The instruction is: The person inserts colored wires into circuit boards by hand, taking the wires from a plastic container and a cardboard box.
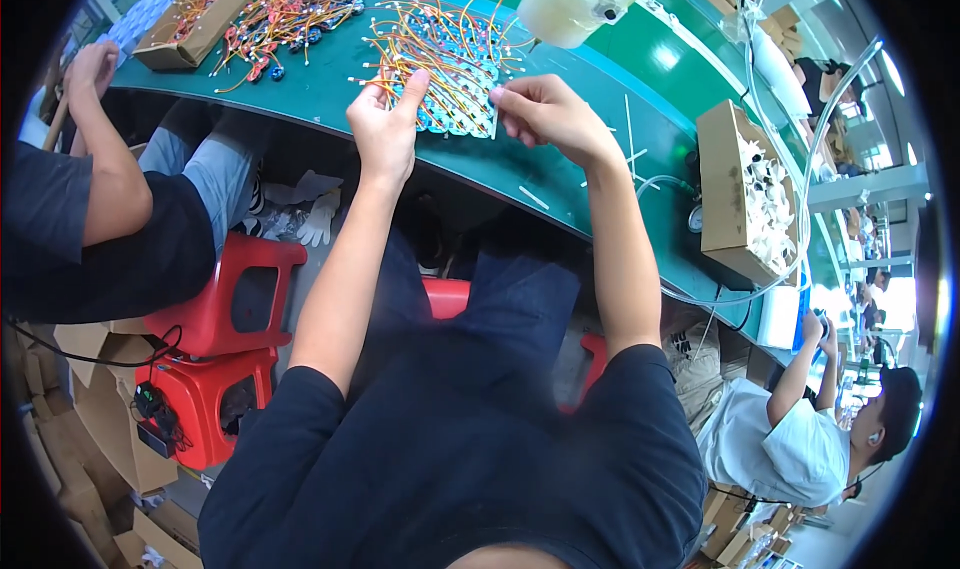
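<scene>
A pale blue panel of small parts [452,97] lies on the green workbench [330,94], covered by a tangle of orange and yellow wires [440,39]. My left hand [385,124] rests at the panel's left edge, thumb and fingers pinching wires there. My right hand [545,114] pinches the panel's near right corner with fingertips closed on it. Both forearms reach up from the lower edge over my dark shirt and trousers.
A second heap of wired parts [285,19] and a cardboard box of the same [200,19] lie at left. A cardboard box of white pieces [745,194] stands at right. A person sits on red stools [225,299] to my left; another person [800,439] sits lower right.
</scene>
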### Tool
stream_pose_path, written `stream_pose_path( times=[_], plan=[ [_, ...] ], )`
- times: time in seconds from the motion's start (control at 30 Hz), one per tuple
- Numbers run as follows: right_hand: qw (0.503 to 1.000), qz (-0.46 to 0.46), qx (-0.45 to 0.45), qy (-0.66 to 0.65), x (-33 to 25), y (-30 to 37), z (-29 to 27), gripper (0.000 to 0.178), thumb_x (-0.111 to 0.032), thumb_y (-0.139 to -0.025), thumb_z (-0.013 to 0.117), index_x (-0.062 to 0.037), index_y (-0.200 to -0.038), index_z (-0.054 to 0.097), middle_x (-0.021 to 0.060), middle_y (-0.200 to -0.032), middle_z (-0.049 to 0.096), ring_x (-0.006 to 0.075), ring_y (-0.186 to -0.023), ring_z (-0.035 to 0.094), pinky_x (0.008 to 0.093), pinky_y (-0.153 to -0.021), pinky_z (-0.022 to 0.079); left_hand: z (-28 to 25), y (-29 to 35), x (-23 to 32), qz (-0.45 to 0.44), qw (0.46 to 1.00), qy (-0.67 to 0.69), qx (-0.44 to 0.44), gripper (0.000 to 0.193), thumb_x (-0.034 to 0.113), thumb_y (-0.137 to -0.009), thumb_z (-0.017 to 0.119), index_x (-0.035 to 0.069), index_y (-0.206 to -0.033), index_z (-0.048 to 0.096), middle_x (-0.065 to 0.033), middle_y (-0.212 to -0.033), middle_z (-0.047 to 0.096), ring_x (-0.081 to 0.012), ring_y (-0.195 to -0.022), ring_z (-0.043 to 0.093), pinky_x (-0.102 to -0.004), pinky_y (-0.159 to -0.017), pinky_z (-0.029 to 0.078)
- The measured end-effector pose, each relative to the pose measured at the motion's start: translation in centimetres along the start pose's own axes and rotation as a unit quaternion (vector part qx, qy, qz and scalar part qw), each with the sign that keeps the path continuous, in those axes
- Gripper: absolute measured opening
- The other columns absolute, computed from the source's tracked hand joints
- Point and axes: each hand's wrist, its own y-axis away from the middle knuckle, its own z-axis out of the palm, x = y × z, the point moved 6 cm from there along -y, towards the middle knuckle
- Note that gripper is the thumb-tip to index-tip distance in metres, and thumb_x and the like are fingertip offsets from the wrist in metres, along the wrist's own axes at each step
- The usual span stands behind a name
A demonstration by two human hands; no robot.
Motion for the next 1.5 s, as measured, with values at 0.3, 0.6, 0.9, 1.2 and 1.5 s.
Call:
stream_pose_path(
  times=[0.3,0.6,0.9,1.2,1.5],
  plan=[
    [0.991,-0.095,0.078,0.057,0.0,-0.4,-0.1,0.028,-0.021,-0.079,0.057,0.0036,-0.066,0.058,0.0022,-0.048,0.045,0.0065,-0.044,0.036,0.0243,-0.042,0.031,0.4,0.2,0.6,0.001,1.000,-0.028,-0.012,0.024,0.003,-0.077,0.062,-0.006,-0.097,0.054,-0.0072,-0.090,0.058,-0.0077,-0.077,0.053,-0.0196,-0.070,0.042],
    [0.964,-0.124,0.166,0.165,-1.7,0.8,0.4,0.021,-0.016,-0.075,0.059,0.0028,-0.067,0.058,0.0148,-0.049,0.047,0.0155,-0.042,0.044,0.0308,-0.044,0.036,0.3,0.2,0.4,0.009,0.999,-0.048,-0.006,0.023,0.004,-0.077,0.062,-0.006,-0.096,0.054,-0.0066,-0.089,0.059,-0.0069,-0.076,0.053,-0.0192,-0.068,0.041],
    [0.931,-0.145,0.258,0.214,-1.4,2.2,-0.7,0.022,-0.017,-0.076,0.057,0.0023,-0.065,0.057,0.0155,-0.052,0.049,0.0229,-0.047,0.046,0.0326,-0.046,0.038,0.2,0.3,0.3,0.005,0.999,-0.034,-0.003,0.019,0.004,-0.077,0.063,-0.005,-0.092,0.056,-0.0057,-0.086,0.059,-0.0063,-0.074,0.053,-0.0190,-0.067,0.041],
    [0.874,0.058,0.290,0.385,2.2,5.8,-6.4,0.021,-0.017,-0.076,0.055,0.0012,-0.066,0.060,0.0162,-0.057,0.056,0.0284,-0.053,0.057,0.0354,-0.050,0.043,-0.1,-0.1,-0.1,-0.002,0.999,-0.050,0.001,0.020,0.003,-0.077,0.063,-0.006,-0.093,0.055,-0.0061,-0.087,0.059,-0.0072,-0.074,0.053,-0.0196,-0.068,0.042],
    [1.000,0.011,0.005,0.007,0.2,1.8,1.3,0.031,-0.028,-0.086,0.050,-0.0032,-0.066,0.054,-0.0024,-0.053,0.046,0.0040,-0.045,0.038,0.0180,-0.042,0.030,0.2,0.3,0.0,-0.001,1.000,-0.025,-0.005,0.021,0.002,-0.076,0.062,-0.006,-0.094,0.055,-0.0078,-0.089,0.059,-0.0082,-0.076,0.054,-0.0199,-0.068,0.043]
  ],
)
